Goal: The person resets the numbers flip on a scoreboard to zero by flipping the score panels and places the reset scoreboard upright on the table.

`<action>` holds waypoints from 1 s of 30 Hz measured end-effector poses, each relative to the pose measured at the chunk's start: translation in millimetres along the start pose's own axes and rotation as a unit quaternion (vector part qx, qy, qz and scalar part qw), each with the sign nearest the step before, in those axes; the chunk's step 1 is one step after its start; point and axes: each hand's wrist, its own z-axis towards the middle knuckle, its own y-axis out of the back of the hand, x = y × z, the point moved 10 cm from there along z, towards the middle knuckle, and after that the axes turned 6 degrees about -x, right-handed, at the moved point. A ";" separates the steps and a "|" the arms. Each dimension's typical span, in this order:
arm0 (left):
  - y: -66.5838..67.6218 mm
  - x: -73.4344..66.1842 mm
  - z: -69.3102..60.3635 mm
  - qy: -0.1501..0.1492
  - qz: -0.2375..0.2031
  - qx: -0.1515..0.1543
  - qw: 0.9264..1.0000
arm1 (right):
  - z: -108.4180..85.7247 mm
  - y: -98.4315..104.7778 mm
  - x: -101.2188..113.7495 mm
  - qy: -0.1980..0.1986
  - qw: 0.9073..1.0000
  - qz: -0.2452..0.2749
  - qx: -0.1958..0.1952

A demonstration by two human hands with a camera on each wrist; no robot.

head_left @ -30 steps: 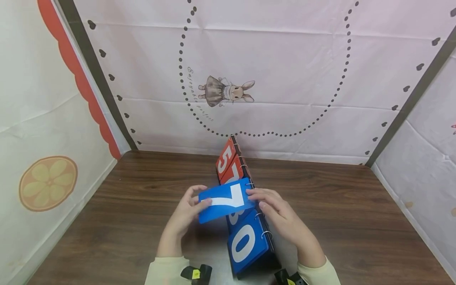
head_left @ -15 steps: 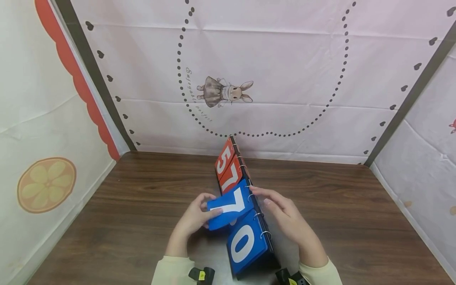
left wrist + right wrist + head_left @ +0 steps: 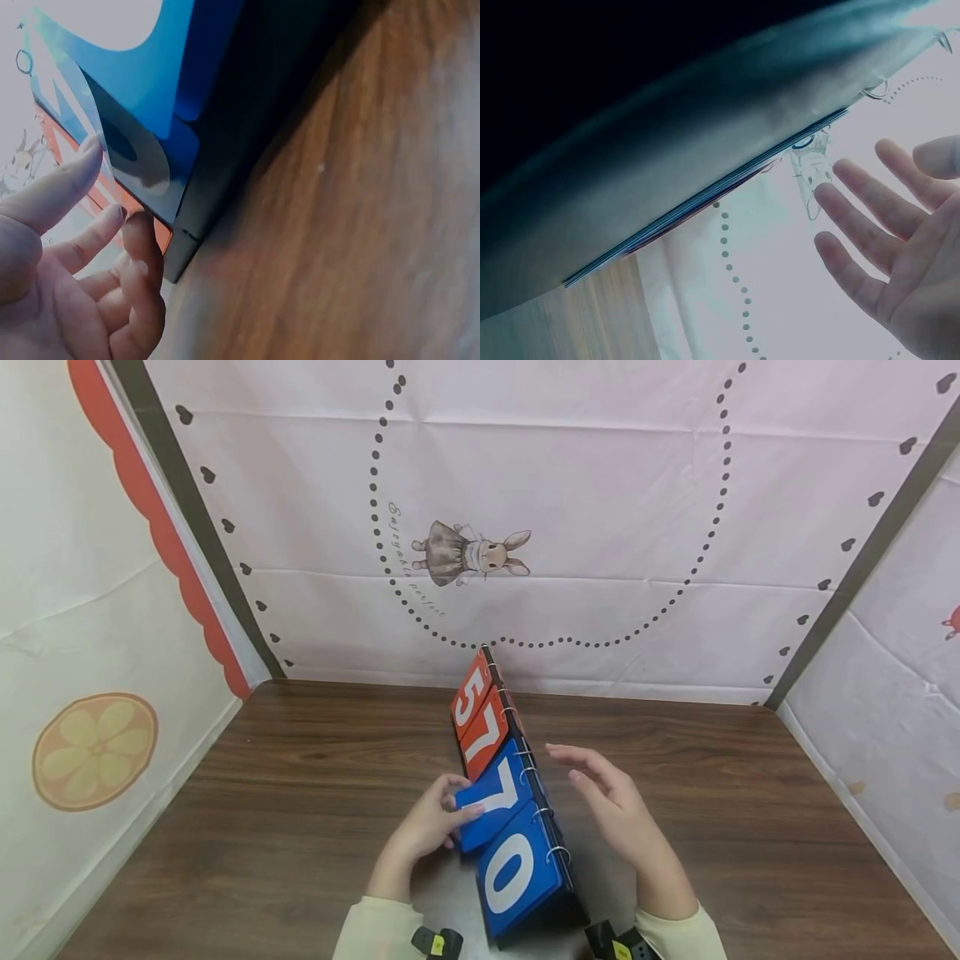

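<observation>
A tent-shaped flip scoreboard stands on the table, its number cards hung on metal rings along the top. My left hand pinches the free lower corner of the blue card showing a white 7. The thumb lies on its face and the fingers are behind it; the left wrist view shows this card slightly lifted off another blue card. Beside it hangs the blue 0 card. Just right of the rings, my right hand is held in the air with loosely extended fingers, touching nothing.
Farther back on the scoreboard hang a red 5 card and a red 7 card. Brown wood-grain tabletop extends to both sides. A white printed cloth rises behind it, with more cloth at left and right.
The left hand has moved right and down, lowering the blue 7 card toward the scoreboard's sloping face. The right hand has left the card's ring edge and shifted a little right.
</observation>
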 end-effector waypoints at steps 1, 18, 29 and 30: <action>-0.7 -0.2 -0.1 0.000 0.001 0.000 1.000 | 0.0 0.0 -0.9 -0.004 1.000 -0.002 0.000; -7.9 -1.0 -1.9 0.010 0.019 -0.005 1.000 | 0.0 0.3 -3.5 -0.016 1.000 -0.013 -0.008; 6.5 -21.2 -4.2 -0.024 0.003 -0.059 0.998 | 1.8 1.5 -8.9 -0.028 0.998 -0.049 -0.009; 10.6 -28.4 -5.1 -0.043 -0.006 -0.077 0.996 | 2.2 1.8 -10.8 -0.036 0.998 -0.057 -0.010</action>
